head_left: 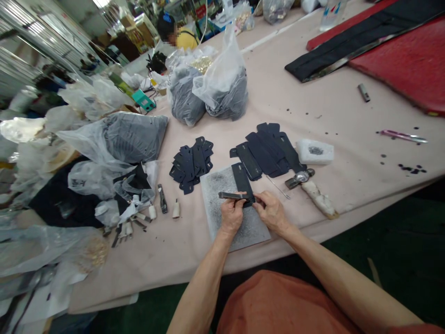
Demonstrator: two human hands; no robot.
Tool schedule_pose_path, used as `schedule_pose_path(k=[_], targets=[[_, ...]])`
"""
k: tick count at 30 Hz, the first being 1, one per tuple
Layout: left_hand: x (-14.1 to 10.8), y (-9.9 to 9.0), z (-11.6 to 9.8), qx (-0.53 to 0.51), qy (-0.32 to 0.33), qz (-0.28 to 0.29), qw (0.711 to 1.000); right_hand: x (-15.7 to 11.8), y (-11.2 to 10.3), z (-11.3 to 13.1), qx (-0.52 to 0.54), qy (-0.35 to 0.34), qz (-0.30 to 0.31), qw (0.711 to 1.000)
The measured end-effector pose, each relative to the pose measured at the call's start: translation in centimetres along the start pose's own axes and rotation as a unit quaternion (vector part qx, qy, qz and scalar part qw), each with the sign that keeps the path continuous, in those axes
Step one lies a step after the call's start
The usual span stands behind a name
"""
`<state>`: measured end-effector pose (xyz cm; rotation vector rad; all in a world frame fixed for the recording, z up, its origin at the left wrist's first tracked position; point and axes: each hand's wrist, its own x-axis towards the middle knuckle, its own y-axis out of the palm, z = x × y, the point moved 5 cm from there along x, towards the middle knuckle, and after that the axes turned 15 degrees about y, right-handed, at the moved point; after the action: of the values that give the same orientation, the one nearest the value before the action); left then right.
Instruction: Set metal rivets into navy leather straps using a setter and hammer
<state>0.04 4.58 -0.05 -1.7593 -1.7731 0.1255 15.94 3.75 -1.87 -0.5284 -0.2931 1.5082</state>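
My left hand [232, 214] is closed around a dark metal punch [232, 195], which lies nearly level over the work. Pinched at its near right corner by my right hand [270, 211] is a dark strip [241, 177], perhaps leather. That strip rests on a pale, speckled pad [217, 218]. Beyond the pad lie a fanned pile of larger dark pieces [266, 150] and, to the left, a pile of smaller slotted pieces [191, 164]. A hammer [308, 185] with a wrapped handle sits to the right, and a thin awl-like tool [278, 187] lies between it and the pad.
A white block [315, 151] stands behind the hammer. Several punches [162, 198] lie on the left, near plastic bags [128, 139]. Two filled bags [227, 88] stand farther back. A pen [403, 136] and small dark scraps [412, 169] are at right. Another person [187, 39] is beyond the table.
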Motion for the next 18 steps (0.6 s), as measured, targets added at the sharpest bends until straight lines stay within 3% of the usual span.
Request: schedule_pose_path(k=[10,18], targets=[[0.42,0.08,-0.67,0.036,0.015,0.004,0.999,0.01,0.12,-0.19,-0.004,0.004,0.005,1.0],[0.53,0.3,-0.36,0.067,0.085,0.033,0.994,0.03,0.14,-0.32,-0.018,-0.002,-0.002,1.0]])
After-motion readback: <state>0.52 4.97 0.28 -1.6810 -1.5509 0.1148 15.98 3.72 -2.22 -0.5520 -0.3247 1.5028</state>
